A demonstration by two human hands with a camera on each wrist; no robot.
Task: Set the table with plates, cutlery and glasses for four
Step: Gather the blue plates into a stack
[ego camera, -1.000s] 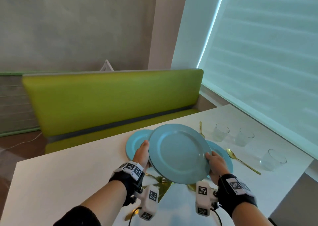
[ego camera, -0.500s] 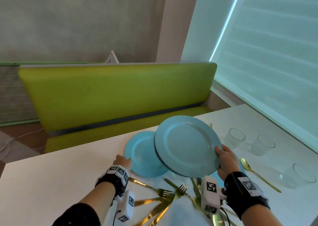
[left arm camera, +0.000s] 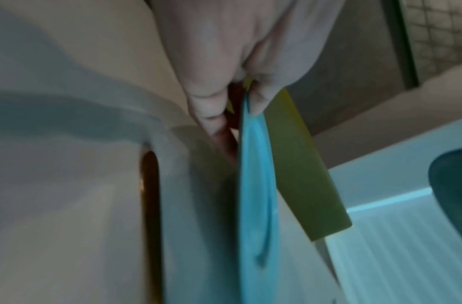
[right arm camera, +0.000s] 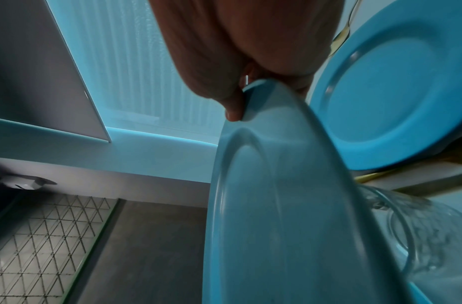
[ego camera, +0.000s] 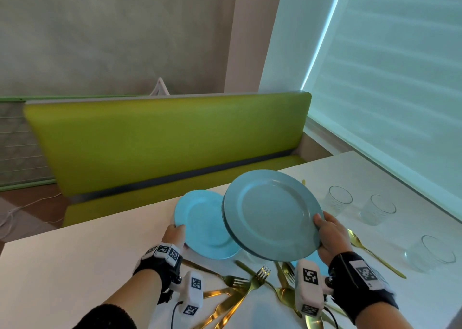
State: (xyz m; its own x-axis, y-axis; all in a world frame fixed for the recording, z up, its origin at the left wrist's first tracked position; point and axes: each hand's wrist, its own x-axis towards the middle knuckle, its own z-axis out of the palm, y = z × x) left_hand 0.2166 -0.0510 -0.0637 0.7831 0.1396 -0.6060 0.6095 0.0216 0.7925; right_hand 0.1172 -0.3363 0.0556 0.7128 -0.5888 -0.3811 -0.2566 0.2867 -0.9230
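My right hand [ego camera: 327, 233] grips the near-right rim of a tilted blue plate [ego camera: 271, 214] held above the white table [ego camera: 75, 261]; a second rim shows just under it. In the right wrist view the thumb of my right hand [right arm camera: 237, 98] presses on that held plate [right arm camera: 276, 216]. My left hand [ego camera: 176, 231] pinches the left rim of a brighter blue plate [ego camera: 202, 223] lying on the table. The left wrist view shows my left hand [left arm camera: 240, 100] with thumb above and fingers below that bright plate [left arm camera: 253, 185]. Another blue plate [right arm camera: 380, 98] lies below my right hand.
Several gold forks, knives and spoons [ego camera: 250, 286] lie crossed in a pile near the front edge. One gold spoon [ego camera: 370, 251] lies at the right. Three clear glasses [ego camera: 338, 199] [ego camera: 377, 209] [ego camera: 432, 253] stand along the right side. A green bench [ego camera: 162, 141] runs behind the table.
My left hand has let go of the raised plate and moved left and down to the rim of the plate on the table. The right hand now carries the raised plate alone.
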